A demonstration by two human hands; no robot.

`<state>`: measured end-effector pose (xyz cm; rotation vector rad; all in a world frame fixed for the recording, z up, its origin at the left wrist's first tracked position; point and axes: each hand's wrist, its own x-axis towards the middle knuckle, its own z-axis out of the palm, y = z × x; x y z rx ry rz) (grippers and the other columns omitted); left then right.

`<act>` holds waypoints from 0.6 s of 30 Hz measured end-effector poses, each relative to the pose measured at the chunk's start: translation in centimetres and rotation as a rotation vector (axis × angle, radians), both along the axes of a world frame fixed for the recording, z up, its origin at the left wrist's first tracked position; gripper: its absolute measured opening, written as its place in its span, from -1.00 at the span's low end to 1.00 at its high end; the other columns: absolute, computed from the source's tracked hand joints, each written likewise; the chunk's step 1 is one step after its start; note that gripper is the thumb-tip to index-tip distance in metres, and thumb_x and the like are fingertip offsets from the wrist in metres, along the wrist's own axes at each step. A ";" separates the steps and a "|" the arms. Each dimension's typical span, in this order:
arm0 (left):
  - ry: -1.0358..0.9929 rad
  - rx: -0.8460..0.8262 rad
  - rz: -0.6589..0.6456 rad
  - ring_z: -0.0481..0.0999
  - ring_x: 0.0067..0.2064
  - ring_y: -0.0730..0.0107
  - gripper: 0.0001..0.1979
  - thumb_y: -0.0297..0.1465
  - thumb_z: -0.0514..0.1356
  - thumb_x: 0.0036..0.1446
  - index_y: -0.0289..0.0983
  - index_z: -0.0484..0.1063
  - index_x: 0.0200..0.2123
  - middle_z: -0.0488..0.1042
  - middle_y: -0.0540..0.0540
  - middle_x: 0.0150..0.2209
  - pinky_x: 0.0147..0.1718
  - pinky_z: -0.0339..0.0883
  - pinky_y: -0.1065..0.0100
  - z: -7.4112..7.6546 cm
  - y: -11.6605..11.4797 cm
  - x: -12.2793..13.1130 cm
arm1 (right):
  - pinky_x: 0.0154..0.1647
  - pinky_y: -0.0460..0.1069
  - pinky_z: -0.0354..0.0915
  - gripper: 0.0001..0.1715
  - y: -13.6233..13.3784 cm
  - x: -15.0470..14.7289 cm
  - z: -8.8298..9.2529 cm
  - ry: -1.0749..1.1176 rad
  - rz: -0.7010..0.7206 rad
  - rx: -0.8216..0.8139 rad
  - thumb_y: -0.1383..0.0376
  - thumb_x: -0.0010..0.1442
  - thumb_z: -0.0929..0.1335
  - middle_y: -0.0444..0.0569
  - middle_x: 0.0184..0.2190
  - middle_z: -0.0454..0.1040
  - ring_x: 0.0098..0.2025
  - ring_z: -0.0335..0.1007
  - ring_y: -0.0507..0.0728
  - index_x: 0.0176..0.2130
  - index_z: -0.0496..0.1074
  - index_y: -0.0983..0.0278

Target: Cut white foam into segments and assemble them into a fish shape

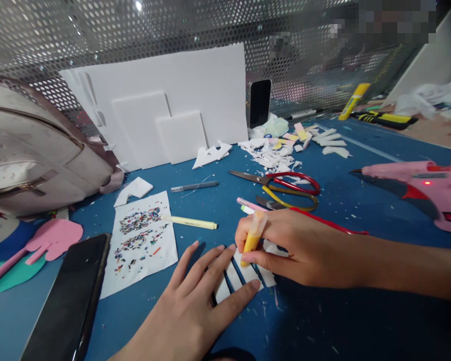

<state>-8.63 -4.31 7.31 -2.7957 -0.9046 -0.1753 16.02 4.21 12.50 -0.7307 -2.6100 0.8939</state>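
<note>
My right hand (300, 248) is closed around a small yellow-orange glue tube (252, 238), its tip pointing down onto a white foam cut-out (244, 275) with dark slits on the blue table. My left hand (195, 296) lies flat with fingers spread, pressing down on the left part of that white piece. A white sheet with coloured glitter (141, 240) lies just left of my left hand, with a pale yellow pen (190, 222) at its upper edge.
Red-handled scissors (285, 183) and yellow-handled ones lie behind my right hand. A pink glue gun (421, 188) with a red light sits right. A black phone (71, 301) lies front left; a beige backpack (33, 150) and white foam boards (173, 108) stand behind.
</note>
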 end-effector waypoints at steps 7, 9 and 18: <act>0.017 0.008 -0.007 0.08 0.37 -0.09 -0.12 0.26 -0.20 0.19 -0.07 -0.16 0.42 0.06 -0.31 0.38 0.28 -0.10 -0.22 -0.1 0.1 -0.1 | -0.11 0.00 0.23 -0.75 0.0 0.1 -0.2 -0.003 0.001 0.004 0.21 0.40 0.28 -0.04 -0.23 0.50 -0.23 0.40 0.11 -0.20 0.46 0.31; 0.009 0.013 -0.003 0.11 0.36 -0.11 -0.12 0.26 -0.20 0.19 -0.08 -0.15 0.42 0.07 -0.31 0.38 0.28 -0.07 -0.22 -0.1 0.1 0.0 | -0.10 0.00 0.23 -0.76 0.0 0.1 -0.2 -0.002 0.001 0.008 0.22 0.40 0.27 -0.05 -0.23 0.50 -0.22 0.40 0.10 -0.19 0.45 0.31; 0.000 -0.005 -0.001 0.13 0.35 -0.13 -0.12 0.26 -0.20 0.18 -0.06 -0.14 0.42 0.05 -0.31 0.39 0.26 -0.03 -0.24 -0.1 0.0 0.0 | -0.10 -0.01 0.25 -0.75 0.0 0.1 0.0 -0.011 0.007 0.031 0.20 0.39 0.28 -0.01 -0.24 0.51 -0.24 0.42 0.12 -0.18 0.47 0.31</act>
